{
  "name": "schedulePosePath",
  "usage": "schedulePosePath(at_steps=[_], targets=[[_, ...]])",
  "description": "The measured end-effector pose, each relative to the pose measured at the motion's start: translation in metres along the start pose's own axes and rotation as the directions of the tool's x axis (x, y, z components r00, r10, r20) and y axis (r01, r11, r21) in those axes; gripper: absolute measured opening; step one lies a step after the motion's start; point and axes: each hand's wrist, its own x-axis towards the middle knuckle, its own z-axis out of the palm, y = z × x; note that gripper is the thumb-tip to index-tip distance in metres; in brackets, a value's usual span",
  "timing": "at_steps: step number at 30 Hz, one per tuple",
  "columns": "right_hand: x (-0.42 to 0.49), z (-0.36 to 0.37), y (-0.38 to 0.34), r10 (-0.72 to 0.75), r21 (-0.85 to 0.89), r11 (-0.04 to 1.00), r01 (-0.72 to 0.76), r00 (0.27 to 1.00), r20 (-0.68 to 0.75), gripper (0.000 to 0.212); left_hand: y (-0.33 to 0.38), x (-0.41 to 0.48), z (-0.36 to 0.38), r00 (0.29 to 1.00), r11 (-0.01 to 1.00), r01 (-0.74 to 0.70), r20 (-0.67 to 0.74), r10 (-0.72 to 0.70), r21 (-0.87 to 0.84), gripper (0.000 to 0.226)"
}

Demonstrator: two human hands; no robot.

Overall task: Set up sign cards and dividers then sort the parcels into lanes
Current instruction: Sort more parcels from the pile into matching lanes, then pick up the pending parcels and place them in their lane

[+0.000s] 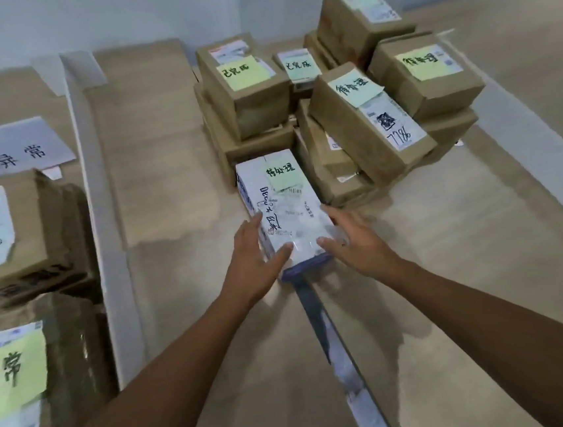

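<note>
Pressing the white parcel (283, 209) between my left hand (256, 253) and right hand (355, 240), fingers straight along its sides, thumbs on top, I am steadying it beside the brown boxes (369, 136) for a level lift

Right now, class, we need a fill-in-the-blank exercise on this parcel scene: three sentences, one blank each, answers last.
1. The left hand and right hand touch a ____ box.
2. The note on that box is ____.
3. The sign card lies to the ____ of the divider.
Missing words: white; green; left.
</note>
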Motion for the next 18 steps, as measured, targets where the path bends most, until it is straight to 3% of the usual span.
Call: schedulePosePath(at_steps=[4,10,18], targets=[[0.037,0.014,0.027,-0.085,0.078,0.994,0.078,0.991,0.098,0.07,-0.002,0.023,0.033,0.998,0.994,0.06,-0.027,-0.063,-0.086,0.087],[0.038,0.021,0.033,-0.106,0.123,0.988,0.093,0.989,0.099,0.07,0.007,0.018,0.036,0.987,0.979,0.153,-0.029,-0.158,-0.137,0.085],[-0.023,-0.004,-0.012,-0.226,0.036,0.974,0.224,0.973,0.054,0.067,0.036,-0.044,-0.004,0.996,0.977,0.082,-0.022,-0.088,-0.195,0.085]])
